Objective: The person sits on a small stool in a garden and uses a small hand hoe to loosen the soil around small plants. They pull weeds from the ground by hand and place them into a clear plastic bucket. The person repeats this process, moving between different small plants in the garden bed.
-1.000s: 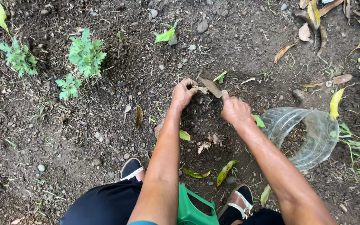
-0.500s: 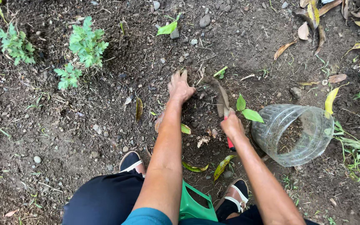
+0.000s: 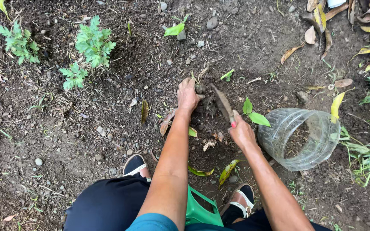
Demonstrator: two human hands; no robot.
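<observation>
My left hand (image 3: pixel 188 95) rests on dark soil, its fingers closed around a small lump or stone at the edge of a dug patch. My right hand (image 3: pixel 241 131) grips the red handle of a soil-caked trowel (image 3: pixel 222 103), whose blade points up and left into the dug patch between the hands. A small green seedling (image 3: pixel 253 113) with two leaves stands just right of the trowel.
A clear plastic jar (image 3: pixel 302 137) with soil inside lies on its side at the right. A green plastic can (image 3: pixel 202 211) sits between my feet. Leafy green plants (image 3: pixel 91 45) grow at upper left. Dry leaves (image 3: pixel 322 19) and stones lie scattered around.
My left hand went from flat on the soil to closed on a lump. My right hand, with the trowel, stayed near the seedling, the blade now angled into the patch.
</observation>
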